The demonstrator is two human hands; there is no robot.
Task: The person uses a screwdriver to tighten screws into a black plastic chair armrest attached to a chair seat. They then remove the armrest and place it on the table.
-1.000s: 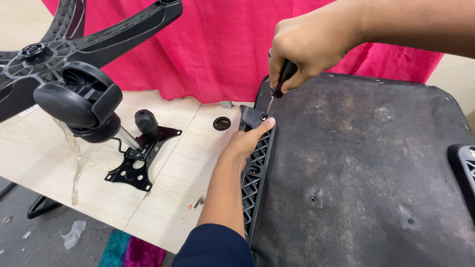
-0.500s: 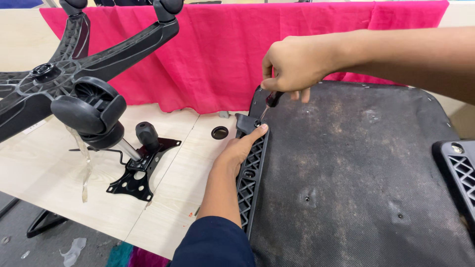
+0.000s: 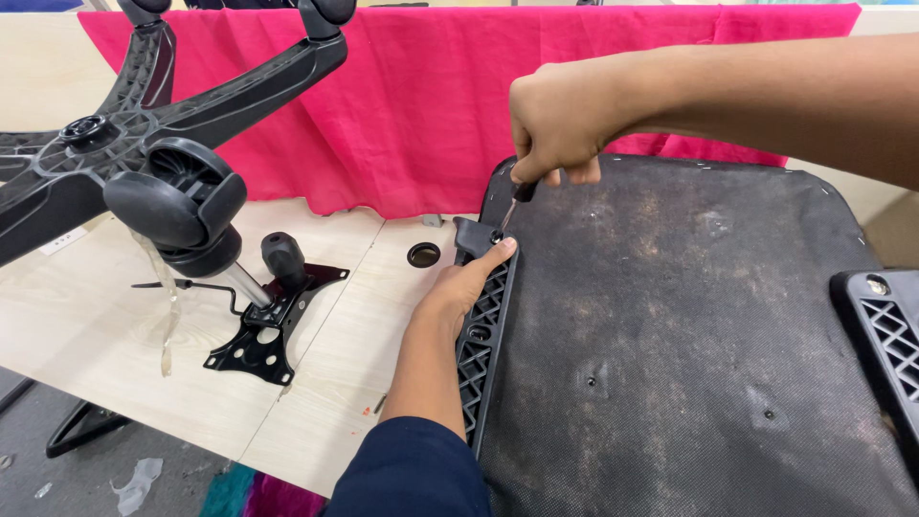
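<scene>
Steadying the black ribbed plastic armrest bracket (image 3: 481, 321) with a flat, open left hand (image 3: 466, 280), the right hand (image 3: 555, 120) is fisting a black-handled screwdriver (image 3: 518, 199) upright against the dusty upturned seat (image 3: 689, 335).

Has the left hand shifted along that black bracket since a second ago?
No. The left hand rests at the same spot on the black bracket, fingertips by the screw.

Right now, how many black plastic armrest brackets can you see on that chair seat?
2. One armrest bracket runs along the seat's left edge, under the left hand; the other armrest bracket is at the right edge, partly cut off by the frame.
</scene>
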